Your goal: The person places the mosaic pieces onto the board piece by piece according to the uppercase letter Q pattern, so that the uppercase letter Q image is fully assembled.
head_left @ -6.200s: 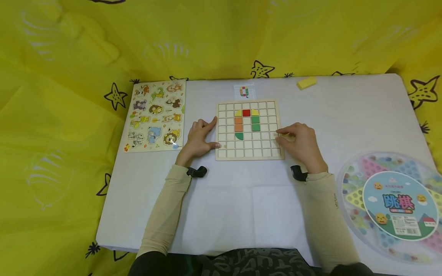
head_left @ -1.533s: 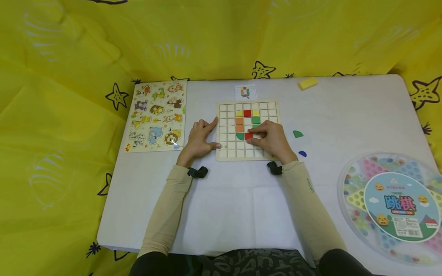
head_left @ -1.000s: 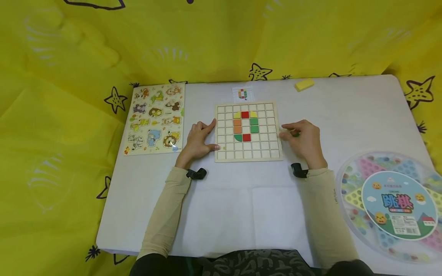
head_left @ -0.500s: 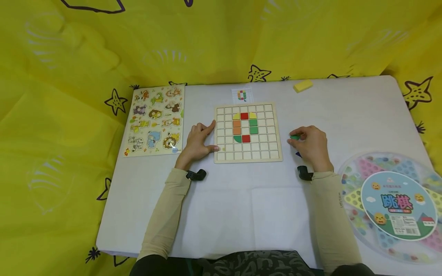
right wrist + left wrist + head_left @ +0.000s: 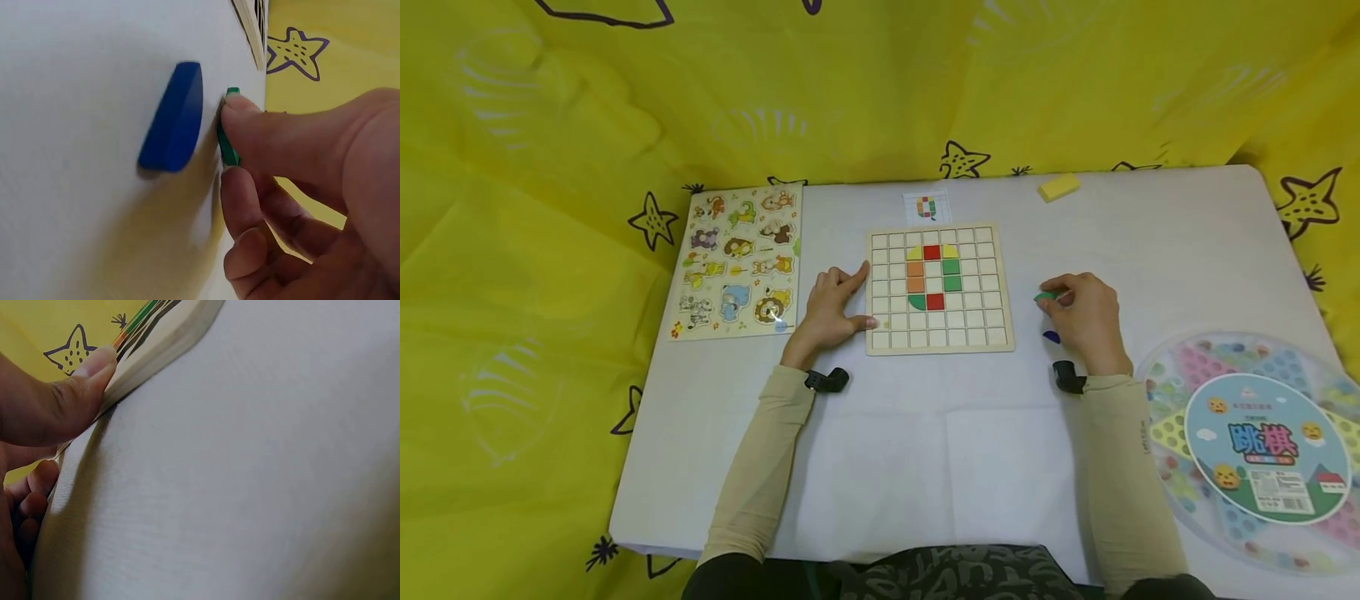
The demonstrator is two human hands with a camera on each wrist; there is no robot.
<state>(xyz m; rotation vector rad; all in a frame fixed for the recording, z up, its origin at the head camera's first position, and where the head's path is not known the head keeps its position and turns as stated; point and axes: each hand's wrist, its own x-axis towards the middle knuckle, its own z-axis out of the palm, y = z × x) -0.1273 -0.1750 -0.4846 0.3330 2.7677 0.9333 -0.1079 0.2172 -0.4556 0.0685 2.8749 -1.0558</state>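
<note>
A square wooden grid board lies mid-table in the head view. Yellow, red, orange and green tiles form a ring in its cells; a red tile sits at the ring's bottom. With thumb and index finger spread, my left hand presses the board's left edge; the thumb lies on the rim. To the right of the board, my right hand pinches a green quarter-circle tile close to the tabletop. A blue half-circle tile lies on the cloth beside that hand.
A small pattern card lies behind the board, with a yellow block farther right. An animal puzzle board is at the left. A round Chinese checkers set occupies the right front.
My right hand has set the red tile into the ring's bottom, gone back right and taken hold of the green quarter-circle tile, shifting slightly right since. My left hand stays on the board.
</note>
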